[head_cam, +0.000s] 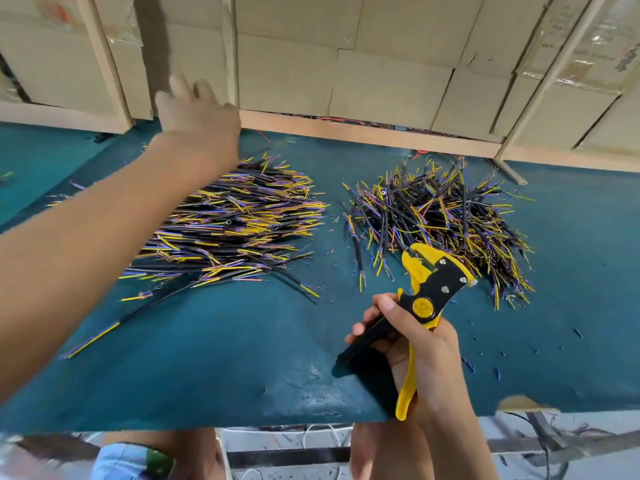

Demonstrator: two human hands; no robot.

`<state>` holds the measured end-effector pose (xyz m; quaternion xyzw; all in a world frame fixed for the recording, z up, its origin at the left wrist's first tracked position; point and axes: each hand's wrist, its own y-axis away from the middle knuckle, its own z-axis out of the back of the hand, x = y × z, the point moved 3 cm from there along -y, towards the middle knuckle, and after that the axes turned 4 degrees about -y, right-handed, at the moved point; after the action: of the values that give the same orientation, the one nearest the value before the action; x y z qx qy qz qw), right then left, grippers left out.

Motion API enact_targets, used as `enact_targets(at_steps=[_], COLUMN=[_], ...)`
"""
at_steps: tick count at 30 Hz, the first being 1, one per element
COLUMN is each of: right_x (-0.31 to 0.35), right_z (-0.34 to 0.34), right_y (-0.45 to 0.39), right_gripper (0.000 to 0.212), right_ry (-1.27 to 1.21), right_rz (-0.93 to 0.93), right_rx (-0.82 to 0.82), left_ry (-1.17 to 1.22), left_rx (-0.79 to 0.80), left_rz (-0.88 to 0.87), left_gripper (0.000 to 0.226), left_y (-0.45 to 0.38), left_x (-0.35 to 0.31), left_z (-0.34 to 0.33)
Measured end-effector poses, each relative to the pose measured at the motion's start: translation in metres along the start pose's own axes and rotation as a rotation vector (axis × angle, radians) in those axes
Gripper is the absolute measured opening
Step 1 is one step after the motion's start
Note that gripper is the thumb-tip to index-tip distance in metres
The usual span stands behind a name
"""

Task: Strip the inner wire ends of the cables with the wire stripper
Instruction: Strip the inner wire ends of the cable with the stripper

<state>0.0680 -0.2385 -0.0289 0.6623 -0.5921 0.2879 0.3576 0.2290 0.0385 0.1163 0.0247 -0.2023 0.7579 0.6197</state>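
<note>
Two heaps of short black cables with yellow, blue and purple inner wires lie on the teal table: an ordered left pile (228, 226) and a messier right pile (440, 223). My left hand (197, 116) is raised above the far edge of the left pile, fingers spread and blurred, holding nothing. My right hand (412, 344) grips the handles of a yellow and black wire stripper (429, 289) near the table's front edge, its jaws pointing toward the right pile. A single cable (104, 332) lies apart at front left.
The teal table cover (207, 368) has scattered bits of stripped insulation (498, 372) at the right. Cardboard boxes (381, 64) and wooden frame posts (107, 64) line the back edge. My knees show below the front edge.
</note>
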Motion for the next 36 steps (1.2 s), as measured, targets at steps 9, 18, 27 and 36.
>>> enact_targets(at_steps=[9,18,27,36], right_x=[-0.001,0.001,0.002,0.0], right_z=[0.001,-0.002,-0.003,0.002], right_y=[-0.001,0.001,0.002,-0.004], right_gripper=[0.021,0.018,0.028,0.011], right_ry=[-0.013,-0.029,-0.104,0.08], right_rz=[-0.018,-0.014,-0.034,0.022], right_rx=[-0.001,-0.008,0.032,0.072], left_ry=[-0.086,0.131,2.184,2.338], left_rx=[0.324,-0.103,0.488,0.614], left_rz=[-0.604,-0.973,-0.276,0.021], left_gripper=[0.083,0.022,0.012,0.01], left_y=[0.061,0.106,0.11,0.141], left_x=[-0.035,-0.071,-0.082,-0.12], left_z=[-0.047,-0.045,-0.015,-0.062])
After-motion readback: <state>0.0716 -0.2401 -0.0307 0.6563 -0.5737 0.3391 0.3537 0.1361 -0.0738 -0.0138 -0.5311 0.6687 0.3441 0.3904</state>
